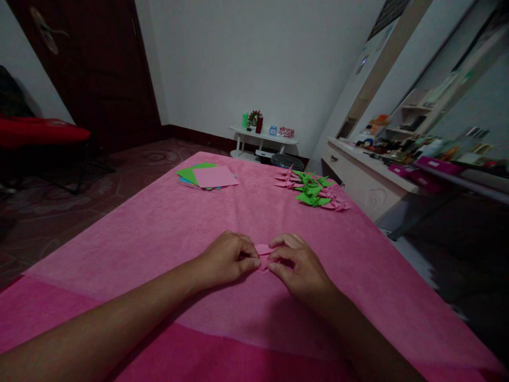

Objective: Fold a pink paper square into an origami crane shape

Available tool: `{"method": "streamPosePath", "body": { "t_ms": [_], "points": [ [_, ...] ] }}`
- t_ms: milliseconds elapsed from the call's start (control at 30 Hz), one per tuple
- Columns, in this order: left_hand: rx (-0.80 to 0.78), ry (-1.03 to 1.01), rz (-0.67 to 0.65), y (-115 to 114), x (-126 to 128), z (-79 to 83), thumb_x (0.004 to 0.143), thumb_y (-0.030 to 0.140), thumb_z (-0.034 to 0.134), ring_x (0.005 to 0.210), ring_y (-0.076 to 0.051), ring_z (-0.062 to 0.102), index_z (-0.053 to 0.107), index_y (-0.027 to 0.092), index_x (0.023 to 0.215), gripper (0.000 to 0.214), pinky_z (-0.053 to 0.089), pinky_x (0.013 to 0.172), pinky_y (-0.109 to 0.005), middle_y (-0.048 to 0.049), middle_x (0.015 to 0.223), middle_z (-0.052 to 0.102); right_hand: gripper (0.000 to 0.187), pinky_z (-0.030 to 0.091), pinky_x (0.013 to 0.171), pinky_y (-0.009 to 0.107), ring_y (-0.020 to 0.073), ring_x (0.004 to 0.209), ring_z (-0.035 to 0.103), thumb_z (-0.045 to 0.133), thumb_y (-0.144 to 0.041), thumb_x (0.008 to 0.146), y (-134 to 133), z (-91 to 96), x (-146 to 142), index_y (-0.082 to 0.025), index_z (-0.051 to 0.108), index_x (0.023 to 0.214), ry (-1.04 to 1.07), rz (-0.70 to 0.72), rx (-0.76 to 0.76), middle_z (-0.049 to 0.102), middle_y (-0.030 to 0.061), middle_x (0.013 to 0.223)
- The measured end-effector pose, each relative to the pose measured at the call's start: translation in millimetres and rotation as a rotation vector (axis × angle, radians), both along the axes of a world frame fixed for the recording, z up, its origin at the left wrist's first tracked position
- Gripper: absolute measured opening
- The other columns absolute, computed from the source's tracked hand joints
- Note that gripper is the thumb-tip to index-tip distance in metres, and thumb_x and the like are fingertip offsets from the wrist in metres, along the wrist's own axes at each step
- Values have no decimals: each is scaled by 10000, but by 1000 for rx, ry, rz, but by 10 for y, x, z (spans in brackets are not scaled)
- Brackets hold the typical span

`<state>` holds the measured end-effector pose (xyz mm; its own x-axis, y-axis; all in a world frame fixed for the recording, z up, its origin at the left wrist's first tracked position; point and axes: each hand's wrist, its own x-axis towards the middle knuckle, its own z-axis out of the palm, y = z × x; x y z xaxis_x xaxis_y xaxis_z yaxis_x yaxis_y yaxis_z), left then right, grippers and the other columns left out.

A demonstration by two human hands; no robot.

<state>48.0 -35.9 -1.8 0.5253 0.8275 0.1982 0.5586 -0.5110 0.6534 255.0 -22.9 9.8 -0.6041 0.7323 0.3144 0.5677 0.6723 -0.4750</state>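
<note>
A small folded piece of pink origami paper (264, 250) lies on the pink cloth in the middle of the head view, between my two hands. My left hand (230, 257) is closed, thumb and fingers pressing the paper's left side. On its right side, my right hand (298, 262) pinches the paper with thumb and fingertips. Both hands rest low, close to the cloth, and their fingers hide the paper's outer parts. Which fold is being worked, I cannot tell.
A stack of green, pink and blue paper sheets (214, 176) lies at the far left of the cloth-covered table (159, 228). Several folded green and pink paper cranes (312, 191) sit far right. Beyond are a low white stand (264, 136) and a cluttered dresser (368, 175).
</note>
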Motion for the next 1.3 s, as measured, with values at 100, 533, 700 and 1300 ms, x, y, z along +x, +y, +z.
{"method": "streamPosePath", "body": {
  "t_ms": [100,533,700,1300],
  "points": [
    [-34,-5,6,0,-6,-38,778,266,632,698,-121,541,719,194,831,125,362,632,-218,-8,767,622,127,387,894,365,227,1066,496,711,-124,696,41,5,56,-228,714,771,-19,1,-21,583,56,1115],
    [-122,60,129,-12,48,-44,645,186,702,685,-121,499,729,226,853,213,339,619,-216,11,746,580,194,388,921,371,231,1092,484,667,-78,697,90,-42,10,-238,724,791,-52,41,-144,580,58,1150],
    [-122,51,142,14,43,-93,632,204,713,692,-124,514,727,239,889,259,350,627,-220,13,770,596,172,376,924,386,243,1097,478,678,-121,707,121,-8,8,-259,738,789,-112,32,-156,579,55,1155],
    [5,120,107,-71,91,-28,647,123,603,732,-140,575,724,250,799,231,377,695,-237,17,754,648,175,381,926,351,254,1146,491,682,-134,681,134,165,202,-243,740,804,-213,11,-304,550,79,1224]
  ]
}}
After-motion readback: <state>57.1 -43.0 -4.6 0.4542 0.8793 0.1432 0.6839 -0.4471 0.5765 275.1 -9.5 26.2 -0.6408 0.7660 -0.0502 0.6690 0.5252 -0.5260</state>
